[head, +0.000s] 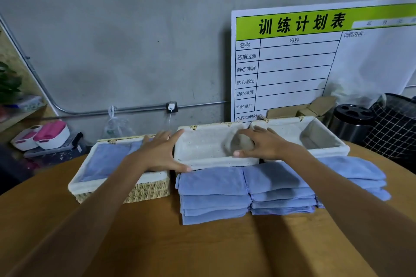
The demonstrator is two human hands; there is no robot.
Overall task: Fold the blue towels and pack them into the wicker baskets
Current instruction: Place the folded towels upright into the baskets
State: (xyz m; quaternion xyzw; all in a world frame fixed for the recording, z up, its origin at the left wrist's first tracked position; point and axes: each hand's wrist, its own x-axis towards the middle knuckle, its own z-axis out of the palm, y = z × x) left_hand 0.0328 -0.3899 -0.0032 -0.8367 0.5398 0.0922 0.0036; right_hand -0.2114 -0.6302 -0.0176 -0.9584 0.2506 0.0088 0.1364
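My left hand (161,153) and right hand (263,143) spread wide at both ends of the middle white-lined wicker basket (202,139). Folded blue towels (245,189) stack just before it on the round wooden tabletop (202,249).

Folded light-blue terry towels (213,195) lie on the tan-brown wooden table (202,249); straw-coloured wicker baskets (146,191) have white, seemingly speckled liners; far right, a black-and-white checked bag (394,128).

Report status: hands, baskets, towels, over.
Both hands open: left hand and right hand flank the unfilled middle basket. Left basket holds towels. Folded stacks wait in front. No obstruction.
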